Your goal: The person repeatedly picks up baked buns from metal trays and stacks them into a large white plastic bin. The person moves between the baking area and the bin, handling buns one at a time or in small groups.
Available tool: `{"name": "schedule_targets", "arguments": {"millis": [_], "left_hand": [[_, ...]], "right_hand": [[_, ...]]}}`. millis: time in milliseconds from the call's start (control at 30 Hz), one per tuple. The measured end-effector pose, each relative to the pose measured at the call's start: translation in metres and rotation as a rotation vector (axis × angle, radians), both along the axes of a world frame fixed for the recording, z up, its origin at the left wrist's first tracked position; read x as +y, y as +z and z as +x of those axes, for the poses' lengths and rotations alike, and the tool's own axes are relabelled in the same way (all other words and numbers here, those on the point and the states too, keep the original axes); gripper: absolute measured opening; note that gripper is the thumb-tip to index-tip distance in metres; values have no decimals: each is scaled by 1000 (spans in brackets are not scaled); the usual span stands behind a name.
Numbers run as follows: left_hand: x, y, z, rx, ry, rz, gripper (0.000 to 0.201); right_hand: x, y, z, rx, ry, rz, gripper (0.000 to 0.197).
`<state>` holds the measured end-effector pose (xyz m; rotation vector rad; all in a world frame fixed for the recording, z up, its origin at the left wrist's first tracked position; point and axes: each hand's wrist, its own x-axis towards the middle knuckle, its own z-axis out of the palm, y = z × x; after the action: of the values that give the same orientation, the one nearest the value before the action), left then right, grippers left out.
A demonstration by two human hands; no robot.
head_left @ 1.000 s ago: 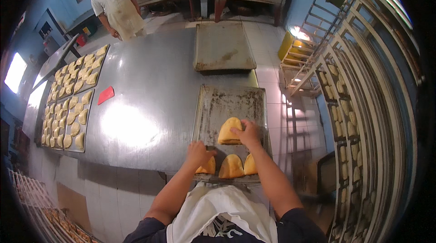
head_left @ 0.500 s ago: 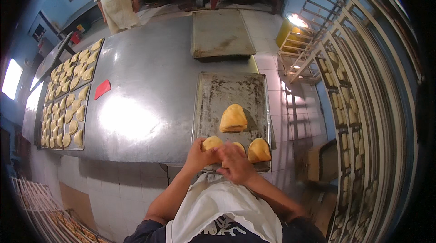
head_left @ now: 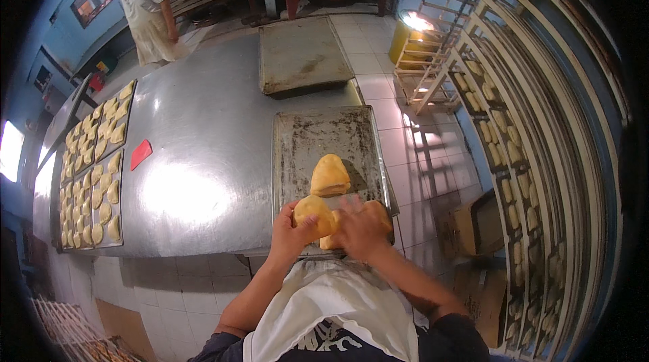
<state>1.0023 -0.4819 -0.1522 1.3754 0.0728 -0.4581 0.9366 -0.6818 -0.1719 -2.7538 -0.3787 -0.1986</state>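
A worn metal baking tray (head_left: 292,133) lies on the steel table's near right part. In its middle leans a tall, rounded pile of yellow dough (head_left: 330,171), layered at its lower edge. At the tray's near end my left hand (head_left: 294,235) grips a flat, rounded yellow dough piece (head_left: 314,210), thumb on top. Right beside it, my right hand (head_left: 365,232) is over the dough, its fingers smeared by motion and partly hidden. More dough (head_left: 378,216) shows at that hand's right side, and another piece (head_left: 329,242) lies under and between the hands.
A second stack of trays (head_left: 304,58) sits farther off. Trays of shaped dough (head_left: 97,179) line the table's (head_left: 203,105) left side, near a red scraper (head_left: 140,154). A tall rack (head_left: 497,132) with dough stands right. Another person (head_left: 149,17) is at the far left.
My left hand has lifted its dough piece slightly, so more of it shows. My right hand has shifted right, toward the right-hand dough. The view has turned, and the other person faces left.
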Motion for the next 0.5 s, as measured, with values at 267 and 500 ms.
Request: {"name": "schedule_targets", "arguments": {"millis": [267, 500], "left_hand": [[-41, -60, -17, -127, -153, 428, 44], [-41, -106, -18, -223, -217, 729, 55]], "right_hand": [[-77, -25, -8, 329, -486, 225, 63], [-66, -24, -2, 437, -567, 186, 74]]}}
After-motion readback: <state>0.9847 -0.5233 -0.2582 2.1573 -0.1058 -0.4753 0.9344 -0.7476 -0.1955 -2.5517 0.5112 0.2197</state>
